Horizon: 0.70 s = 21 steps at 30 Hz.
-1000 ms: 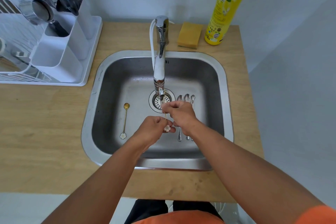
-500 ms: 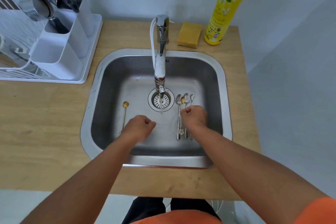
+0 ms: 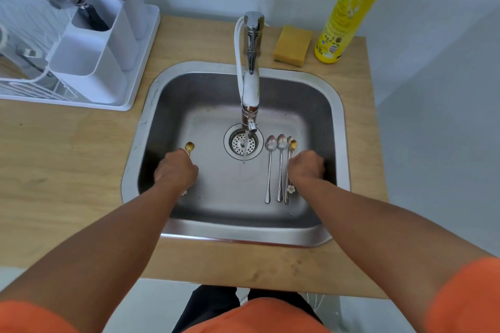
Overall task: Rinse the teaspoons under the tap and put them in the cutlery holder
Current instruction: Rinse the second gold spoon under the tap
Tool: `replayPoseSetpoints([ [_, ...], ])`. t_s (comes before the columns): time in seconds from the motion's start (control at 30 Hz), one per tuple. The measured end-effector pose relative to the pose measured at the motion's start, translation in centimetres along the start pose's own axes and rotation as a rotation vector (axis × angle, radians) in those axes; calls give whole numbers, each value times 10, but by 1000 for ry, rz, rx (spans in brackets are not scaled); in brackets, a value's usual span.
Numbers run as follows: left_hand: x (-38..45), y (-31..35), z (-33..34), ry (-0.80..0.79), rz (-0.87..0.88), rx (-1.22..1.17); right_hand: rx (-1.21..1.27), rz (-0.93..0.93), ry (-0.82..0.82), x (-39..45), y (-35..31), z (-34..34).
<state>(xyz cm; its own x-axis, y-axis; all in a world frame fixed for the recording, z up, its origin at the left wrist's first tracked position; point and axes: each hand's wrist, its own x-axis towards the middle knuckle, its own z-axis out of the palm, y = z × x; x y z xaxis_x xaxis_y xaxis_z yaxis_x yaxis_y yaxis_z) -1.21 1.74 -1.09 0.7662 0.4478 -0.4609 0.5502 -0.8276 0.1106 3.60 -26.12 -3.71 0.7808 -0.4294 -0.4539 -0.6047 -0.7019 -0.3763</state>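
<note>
Water runs in a thin stream from the tap [image 3: 250,89] into the steel sink [image 3: 338,127]. On the left of the sink floor lies a gold teaspoon [image 3: 189,147]; my left hand [image 3: 176,171] covers its handle with the fingers curled on it. Right of the drain [image 3: 243,142], silver teaspoons [image 3: 270,167] lie side by side. Beside them is a second gold teaspoon [image 3: 292,144] with a flower end. My right hand [image 3: 307,167] is closed over its handle. The white cutlery holder [image 3: 89,67] stands at the back left with cutlery in its far compartments.
A white dish rack [image 3: 24,73] joins the holder on the left of the wooden counter [image 3: 67,159]. A yellow sponge [image 3: 292,46] and a tall yellow dish soap bottle [image 3: 349,8] stand behind the sink on the right. The wall is close behind.
Both hands left the tap stream and parted. The right hand brought its gold teaspoon down beside the silver ones. The left hand went left onto the other gold teaspoon.
</note>
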Motion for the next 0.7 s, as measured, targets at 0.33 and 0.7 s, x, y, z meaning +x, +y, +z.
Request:
replayPoseSetpoints([
  [0.33,15,-10,11,-21,-4,2,-71,36,1,6,-2,6],
  [0.7,23,-9,21,-69,-34,-45,-67,42,17,3,0,5],
])
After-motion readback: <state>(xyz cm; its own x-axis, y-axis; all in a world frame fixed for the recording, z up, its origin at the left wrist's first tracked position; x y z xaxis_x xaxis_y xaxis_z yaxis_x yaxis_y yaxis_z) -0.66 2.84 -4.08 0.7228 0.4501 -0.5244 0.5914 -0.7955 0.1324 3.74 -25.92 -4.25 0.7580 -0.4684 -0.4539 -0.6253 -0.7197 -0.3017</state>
